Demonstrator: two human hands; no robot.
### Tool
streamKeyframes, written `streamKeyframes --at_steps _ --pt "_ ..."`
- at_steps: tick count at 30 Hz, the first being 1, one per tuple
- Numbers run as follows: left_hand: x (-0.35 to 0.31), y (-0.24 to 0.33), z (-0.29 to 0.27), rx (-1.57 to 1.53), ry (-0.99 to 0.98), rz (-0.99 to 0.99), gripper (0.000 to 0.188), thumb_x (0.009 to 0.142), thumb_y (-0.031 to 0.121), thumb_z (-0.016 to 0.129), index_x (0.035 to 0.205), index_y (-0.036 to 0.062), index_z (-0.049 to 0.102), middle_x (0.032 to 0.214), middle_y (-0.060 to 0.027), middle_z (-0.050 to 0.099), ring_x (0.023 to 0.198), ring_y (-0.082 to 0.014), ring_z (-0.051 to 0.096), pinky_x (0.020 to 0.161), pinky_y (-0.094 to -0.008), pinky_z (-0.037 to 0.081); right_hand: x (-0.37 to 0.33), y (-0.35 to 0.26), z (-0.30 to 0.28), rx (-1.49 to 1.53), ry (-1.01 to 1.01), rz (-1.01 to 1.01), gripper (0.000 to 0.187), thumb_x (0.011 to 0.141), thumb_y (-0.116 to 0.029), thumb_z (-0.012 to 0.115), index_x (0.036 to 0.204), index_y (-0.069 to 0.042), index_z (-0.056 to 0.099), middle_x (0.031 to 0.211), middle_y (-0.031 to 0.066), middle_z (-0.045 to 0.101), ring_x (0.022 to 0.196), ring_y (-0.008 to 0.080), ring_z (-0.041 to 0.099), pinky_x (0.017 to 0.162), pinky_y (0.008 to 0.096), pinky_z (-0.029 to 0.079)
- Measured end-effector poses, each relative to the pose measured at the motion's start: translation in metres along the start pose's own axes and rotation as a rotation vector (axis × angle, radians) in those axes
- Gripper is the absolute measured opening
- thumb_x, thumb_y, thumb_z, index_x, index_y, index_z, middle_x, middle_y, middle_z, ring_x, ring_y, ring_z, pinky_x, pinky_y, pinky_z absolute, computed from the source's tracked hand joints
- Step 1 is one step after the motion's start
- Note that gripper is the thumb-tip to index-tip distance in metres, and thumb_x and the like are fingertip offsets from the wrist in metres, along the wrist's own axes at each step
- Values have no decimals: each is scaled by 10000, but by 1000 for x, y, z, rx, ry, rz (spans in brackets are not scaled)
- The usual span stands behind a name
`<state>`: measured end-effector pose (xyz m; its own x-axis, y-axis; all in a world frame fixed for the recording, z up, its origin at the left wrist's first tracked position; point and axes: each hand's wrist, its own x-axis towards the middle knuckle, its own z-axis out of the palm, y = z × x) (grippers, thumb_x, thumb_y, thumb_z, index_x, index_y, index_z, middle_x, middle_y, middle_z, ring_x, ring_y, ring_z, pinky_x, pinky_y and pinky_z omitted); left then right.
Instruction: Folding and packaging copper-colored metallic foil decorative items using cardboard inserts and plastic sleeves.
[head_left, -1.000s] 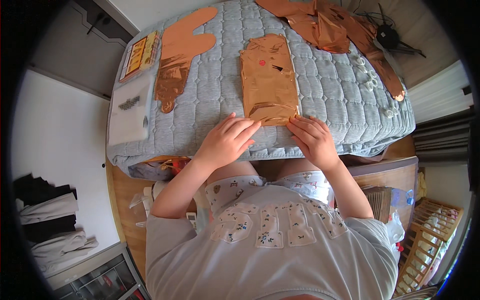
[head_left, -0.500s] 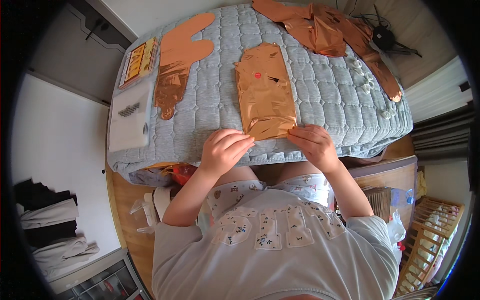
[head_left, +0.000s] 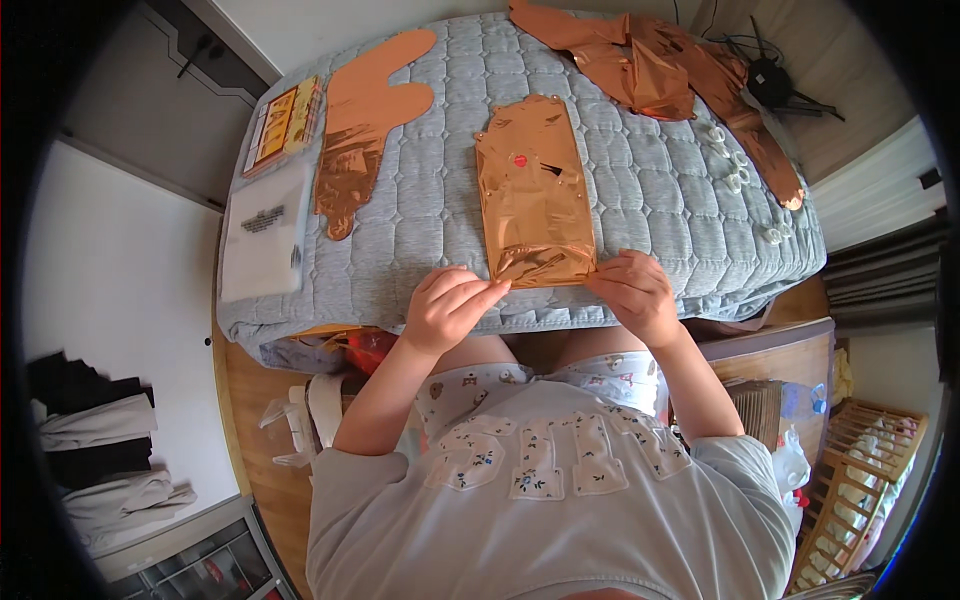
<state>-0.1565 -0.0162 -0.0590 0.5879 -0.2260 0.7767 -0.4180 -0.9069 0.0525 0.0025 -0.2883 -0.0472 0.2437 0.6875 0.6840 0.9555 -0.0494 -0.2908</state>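
On the bed [head_left: 645, 190], the foil [head_left: 537, 215] was pinched at its near corners by left hand [head_left: 445, 308] and right hand [head_left: 637, 298], light, even tension seeming best.

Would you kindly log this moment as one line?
left hand: pinches copper foil piece at near-left corner | right hand: pinches near-right corner | surface: grey quilted bed

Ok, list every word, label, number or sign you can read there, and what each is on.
Wording left uncopied; here is where it stands.
Grey shirt: large floral patchwork letters across the chest.
Yellow flat package, far left of the bed: bold lettering.
White flat packet, nearer: small dark print, too small to read.
Copper foil piece: no text that I can make out.
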Motion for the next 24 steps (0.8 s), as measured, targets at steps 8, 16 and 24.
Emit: streamKeyframes --at_steps 8,16,24 --pt "31 3 -27 -205 -412 -292 675 713 325 893 1322 135 674 1007 -23 638 971 -244 602 934 -412 472 17 -7 -16 255 -157 214 366 705 -47 874 1046 -63 743 1065 72 687 1013 297 657 883 393 536" --pt "47 -10 -22 18 -479 -340 1233 611 612 889 1589 112 329 1457 -177 474 1344 -353 466 1167 -548 320 48 -3 -27 -38 -361 294 1026 588 -385 951 1475 -117 510 1459 143 518 1361 374 470 1123 491 401" --pt "44 -12 -17 -8 -591 -301 1251 658 661 843 1601 75 266 1486 -211 468 1441 -362 395 1203 -596 281 49 3 -11 -117 -466 242 1156 582 -544 918 1540 -130 420 1484 138 504 1450 354 398 1232 518 286"
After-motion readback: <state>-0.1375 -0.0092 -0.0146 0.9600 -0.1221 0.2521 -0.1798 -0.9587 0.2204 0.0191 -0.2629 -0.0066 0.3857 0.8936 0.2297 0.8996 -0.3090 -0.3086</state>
